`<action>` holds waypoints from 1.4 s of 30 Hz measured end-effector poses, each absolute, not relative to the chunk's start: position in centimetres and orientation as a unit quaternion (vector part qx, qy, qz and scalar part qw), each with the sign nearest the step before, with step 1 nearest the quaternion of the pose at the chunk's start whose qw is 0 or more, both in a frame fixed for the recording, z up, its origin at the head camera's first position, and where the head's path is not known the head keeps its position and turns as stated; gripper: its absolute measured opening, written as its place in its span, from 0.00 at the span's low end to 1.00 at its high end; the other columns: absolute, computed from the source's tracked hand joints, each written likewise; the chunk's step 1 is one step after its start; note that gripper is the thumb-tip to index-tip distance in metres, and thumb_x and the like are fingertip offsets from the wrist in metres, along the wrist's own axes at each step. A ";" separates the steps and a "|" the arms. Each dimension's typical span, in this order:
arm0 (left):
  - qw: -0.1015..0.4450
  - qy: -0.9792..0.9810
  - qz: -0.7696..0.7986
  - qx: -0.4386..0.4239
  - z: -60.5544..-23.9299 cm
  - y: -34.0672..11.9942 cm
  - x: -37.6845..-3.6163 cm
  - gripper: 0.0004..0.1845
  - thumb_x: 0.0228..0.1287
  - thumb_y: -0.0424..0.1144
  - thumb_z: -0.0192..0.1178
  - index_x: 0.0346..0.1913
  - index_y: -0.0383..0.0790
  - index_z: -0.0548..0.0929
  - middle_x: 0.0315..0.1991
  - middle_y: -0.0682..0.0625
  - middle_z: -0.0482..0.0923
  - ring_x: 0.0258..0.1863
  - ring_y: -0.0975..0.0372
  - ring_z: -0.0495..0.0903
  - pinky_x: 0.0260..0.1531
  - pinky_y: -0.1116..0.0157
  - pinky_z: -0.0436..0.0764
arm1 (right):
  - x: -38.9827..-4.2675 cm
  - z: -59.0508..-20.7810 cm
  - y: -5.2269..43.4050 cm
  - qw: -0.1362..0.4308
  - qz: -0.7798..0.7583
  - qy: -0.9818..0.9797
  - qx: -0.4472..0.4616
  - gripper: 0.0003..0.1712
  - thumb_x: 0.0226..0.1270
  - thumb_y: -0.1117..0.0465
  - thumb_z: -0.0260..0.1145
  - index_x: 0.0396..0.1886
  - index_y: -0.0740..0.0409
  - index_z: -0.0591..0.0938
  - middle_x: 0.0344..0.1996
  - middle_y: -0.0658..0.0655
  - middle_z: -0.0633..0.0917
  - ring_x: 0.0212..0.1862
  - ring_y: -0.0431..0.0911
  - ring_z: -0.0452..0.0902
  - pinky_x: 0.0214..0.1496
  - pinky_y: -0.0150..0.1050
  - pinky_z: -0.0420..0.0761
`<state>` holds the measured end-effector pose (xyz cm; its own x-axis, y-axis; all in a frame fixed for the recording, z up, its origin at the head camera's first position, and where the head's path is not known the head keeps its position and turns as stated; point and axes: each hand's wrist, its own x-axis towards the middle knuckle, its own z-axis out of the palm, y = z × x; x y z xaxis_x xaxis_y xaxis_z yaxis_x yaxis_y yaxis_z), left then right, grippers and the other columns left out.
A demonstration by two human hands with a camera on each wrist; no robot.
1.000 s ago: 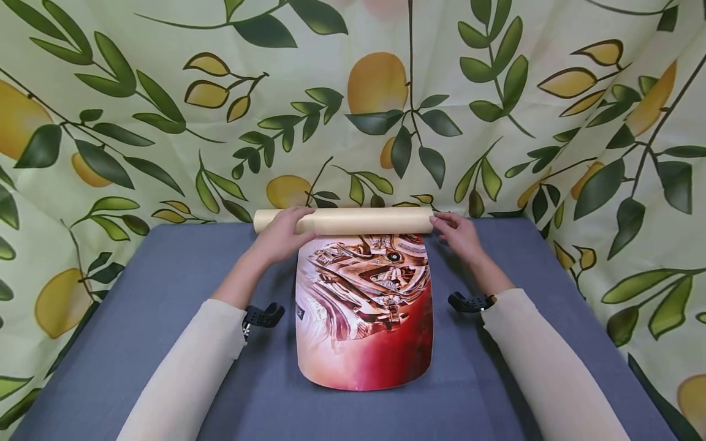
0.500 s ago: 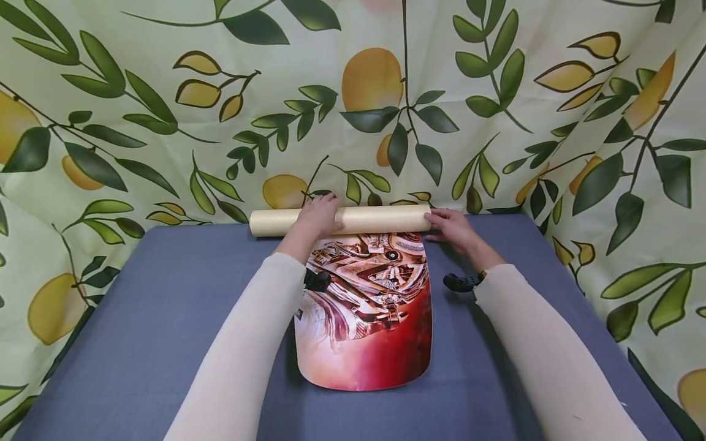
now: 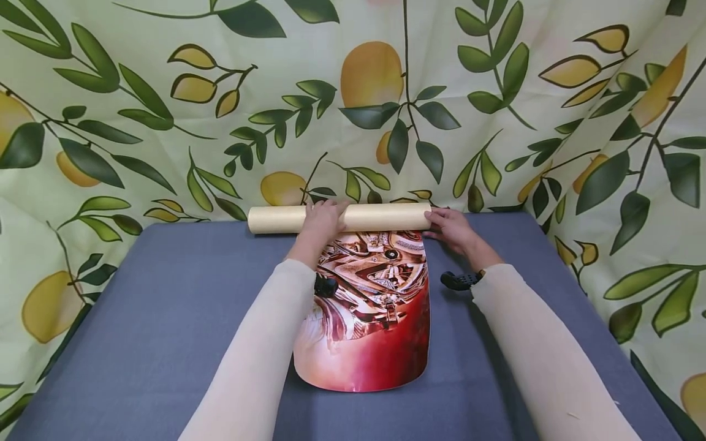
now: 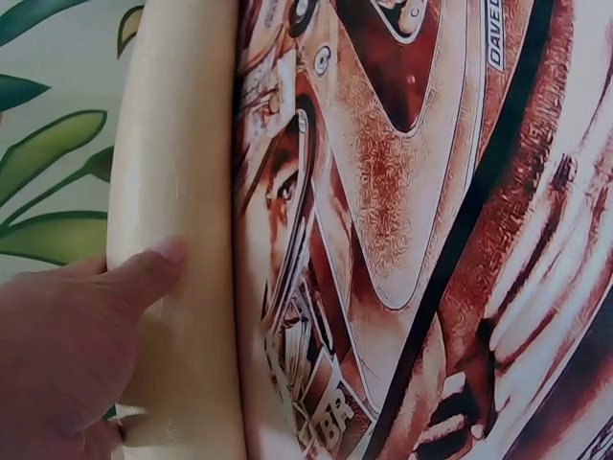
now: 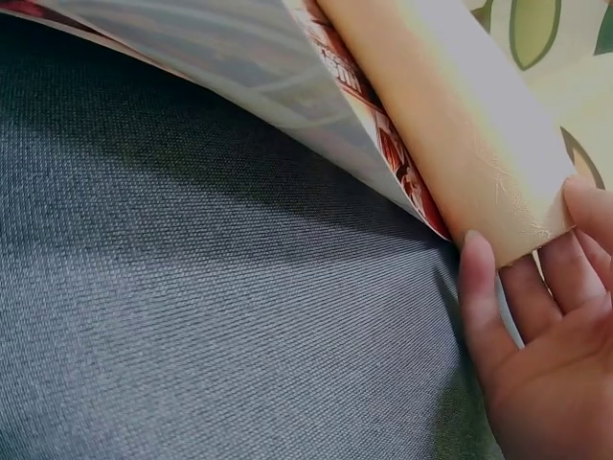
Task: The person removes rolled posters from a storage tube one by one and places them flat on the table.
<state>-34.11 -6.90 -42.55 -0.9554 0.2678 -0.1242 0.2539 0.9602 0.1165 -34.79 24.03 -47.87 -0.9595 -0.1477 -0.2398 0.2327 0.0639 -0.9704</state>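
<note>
between the left hand (image 3: 322,222) and right hand (image 3: 453,230), the sheet (image 3: 368,312) meets the roll (image 3: 384,217). both hands hold the roll, maybe to keep it straight.

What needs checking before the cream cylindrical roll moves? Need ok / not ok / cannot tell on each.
1. Left hand on the cream cylindrical roll: ok, thumb on it, gripping left of its middle.
2. Right hand on the roll: ok, fingers at its right end.
3. Roll's left end in line with the glossy red-and-brown printed sheet: not ok, it juts past the sheet's left edge.
4. Sheet flat on the blue-grey woven cloth: not ok, right edge lifts, showing its pale underside.
5. Sheet's near end free of hands: ok.
6. Inside of roll: cannot tell, hidden.
</note>
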 end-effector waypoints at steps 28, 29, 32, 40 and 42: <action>0.043 0.991 0.047 0.118 -42.9 -6.8 -33.2 0.34 0.76 0.51 0.55 0.80 0.58 0.57 0.77 0.45 0.62 0.79 0.46 0.57 0.79 0.41 0.50 | -32.9 -47.4 28.2 0.046 -0.700 0.701 0.129 0.03 0.71 0.56 0.67 0.40 0.45 0.80 0.29 0.39 0.82 0.32 0.32 0.79 0.34 0.25 0.83; 0.043 0.991 0.048 0.118 -43.0 -6.8 -33.1 0.34 0.75 0.51 0.55 0.80 0.58 0.57 0.77 0.45 0.62 0.79 0.46 0.57 0.79 0.41 0.50 | -32.8 -47.3 28.8 0.036 -0.699 0.701 0.135 0.04 0.71 0.56 0.68 0.40 0.46 0.80 0.29 0.39 0.82 0.31 0.32 0.79 0.33 0.25 0.83; 0.040 0.991 0.049 0.120 -43.1 -6.8 -33.1 0.35 0.75 0.51 0.56 0.80 0.58 0.57 0.77 0.45 0.63 0.79 0.46 0.58 0.79 0.41 0.50 | -32.3 -47.2 30.5 0.015 -0.690 0.707 0.152 0.07 0.70 0.55 0.68 0.43 0.49 0.80 0.28 0.37 0.82 0.31 0.31 0.79 0.32 0.25 0.83; 0.027 0.991 0.045 0.124 -43.3 -6.9 -33.1 0.35 0.74 0.52 0.57 0.80 0.58 0.58 0.77 0.45 0.63 0.78 0.46 0.59 0.78 0.40 0.51 | -32.2 -45.2 31.3 -0.054 -0.444 0.891 0.073 0.41 0.66 0.44 0.70 0.69 0.66 0.73 0.59 0.60 0.82 0.53 0.46 0.79 0.55 0.41 0.81; 0.026 0.991 0.050 0.125 -43.3 -7.0 -33.1 0.36 0.74 0.51 0.57 0.80 0.58 0.58 0.77 0.45 0.63 0.78 0.45 0.59 0.78 0.40 0.50 | -32.6 -44.0 30.4 -0.057 -0.366 0.929 0.009 0.43 0.63 0.44 0.73 0.69 0.66 0.73 0.65 0.68 0.77 0.62 0.58 0.75 0.63 0.53 0.76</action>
<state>-33.11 -6.96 -43.31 -0.9676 0.2495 -0.0389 0.2443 0.9639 0.1063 -32.63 30.38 -44.02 -0.9934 0.0592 0.0986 -0.0240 0.7316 -0.6813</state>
